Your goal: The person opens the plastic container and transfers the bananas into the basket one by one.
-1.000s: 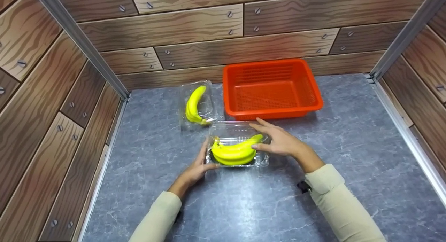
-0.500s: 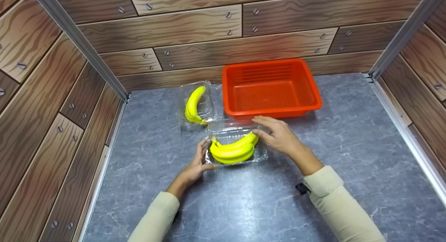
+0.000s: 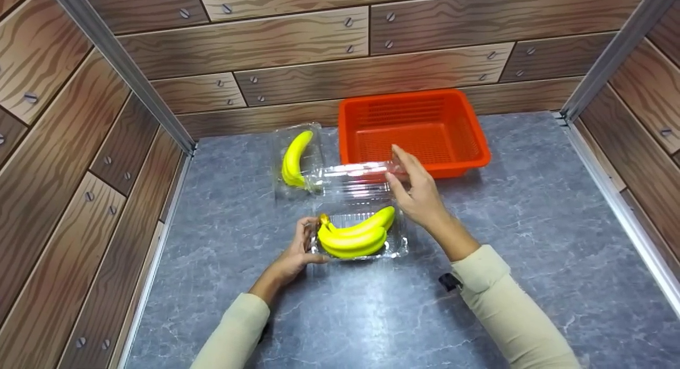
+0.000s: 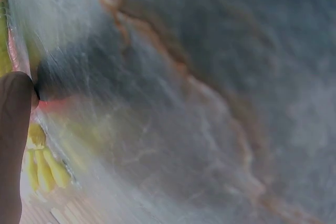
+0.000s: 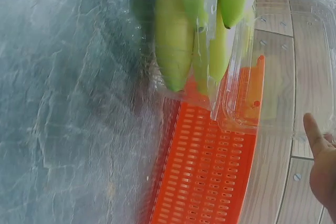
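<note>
A clear plastic clamshell box [image 3: 397, 247] stands mid-table with its lid [image 3: 356, 170] raised at the back. Inside its base lies a bunch of yellow bananas [image 3: 353, 244], stem to the left. My left hand [image 3: 294, 255] grips the base's left end, thumb at the front and fingers behind. At the lid's right end is my right hand [image 3: 419, 191], touching it with fairly straight, spread fingers. The right wrist view shows one finger [image 5: 313, 135] by the lid's edge; the left wrist view is blurred, with bananas [image 4: 44, 169] at its left.
Behind the lid stands a red-orange perforated basket [image 3: 481, 140]. A second clear tray [image 3: 317, 151] with a banana bunch [image 3: 295, 156] lies back left. Wood-patterned walls [image 3: 297, 34] enclose the grey marbled table [image 3: 404, 326].
My right hand has moved away from me, toward the basket, and the lid now stands higher at the back. The left hand stays at the box's left end.
</note>
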`<state>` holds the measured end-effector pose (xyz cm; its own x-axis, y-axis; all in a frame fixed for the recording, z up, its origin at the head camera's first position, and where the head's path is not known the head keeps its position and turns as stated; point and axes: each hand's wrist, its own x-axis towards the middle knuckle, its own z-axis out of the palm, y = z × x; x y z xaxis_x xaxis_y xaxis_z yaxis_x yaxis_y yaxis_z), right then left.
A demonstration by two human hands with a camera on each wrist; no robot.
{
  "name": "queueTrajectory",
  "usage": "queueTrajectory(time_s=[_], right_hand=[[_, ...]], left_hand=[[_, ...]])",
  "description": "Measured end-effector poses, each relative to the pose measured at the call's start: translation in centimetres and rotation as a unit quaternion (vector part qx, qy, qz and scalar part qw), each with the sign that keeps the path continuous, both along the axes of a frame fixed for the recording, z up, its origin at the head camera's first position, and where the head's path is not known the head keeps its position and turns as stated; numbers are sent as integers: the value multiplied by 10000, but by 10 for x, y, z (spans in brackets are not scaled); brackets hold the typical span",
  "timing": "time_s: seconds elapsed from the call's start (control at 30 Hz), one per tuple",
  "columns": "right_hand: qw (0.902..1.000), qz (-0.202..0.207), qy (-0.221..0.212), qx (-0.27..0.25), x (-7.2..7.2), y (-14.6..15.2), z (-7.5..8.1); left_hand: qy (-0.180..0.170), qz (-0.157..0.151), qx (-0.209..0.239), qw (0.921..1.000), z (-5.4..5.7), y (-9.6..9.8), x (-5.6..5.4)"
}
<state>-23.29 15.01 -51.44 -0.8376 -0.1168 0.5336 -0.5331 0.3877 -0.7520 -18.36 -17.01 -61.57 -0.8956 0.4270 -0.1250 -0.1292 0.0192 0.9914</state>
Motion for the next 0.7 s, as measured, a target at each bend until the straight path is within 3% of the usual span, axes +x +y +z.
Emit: queueTrajectory(time_s=[0.4,0.7], right_hand=[[9990,-178,-397,38,-15,-4,4],[9973,-372,-127,627,-8,-2,1]], left_hand=[[-4,-157,111,9998,1,-3,3],[-45,-140,13,9999,2,-5,4]])
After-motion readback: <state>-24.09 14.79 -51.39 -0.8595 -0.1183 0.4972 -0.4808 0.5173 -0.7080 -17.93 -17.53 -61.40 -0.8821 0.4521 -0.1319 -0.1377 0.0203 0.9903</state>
